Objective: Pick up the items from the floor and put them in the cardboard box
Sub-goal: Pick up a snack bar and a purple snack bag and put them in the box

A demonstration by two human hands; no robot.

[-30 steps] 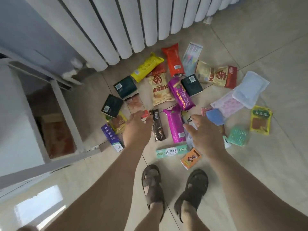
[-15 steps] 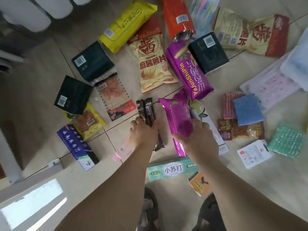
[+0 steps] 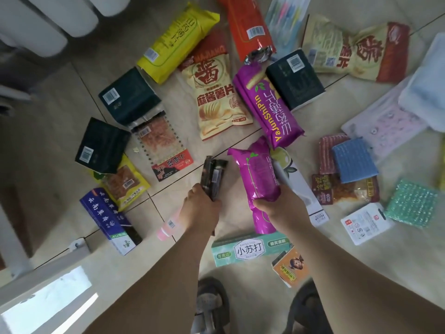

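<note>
looks like someone's home, beige tiled floor (image 3: 240, 145), white curtain folds (image 3: 60, 22) hanging at the top, white furniture frame (image 3: 43, 268) on the left, snack packs (image 3: 216, 92) scattered around, sandalled feet (image 3: 209, 304)

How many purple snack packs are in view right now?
2. One purple pack lies on the floor beside a dark green pack; the other purple pack is gripped in the right hand. More may be hidden.

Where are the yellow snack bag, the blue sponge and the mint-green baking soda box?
yellow snack bag (image 3: 178, 42): head view, middle of the pack's front.
blue sponge (image 3: 353, 161): head view, centre of its top face.
mint-green baking soda box (image 3: 250, 248): head view, on its white label.
</note>
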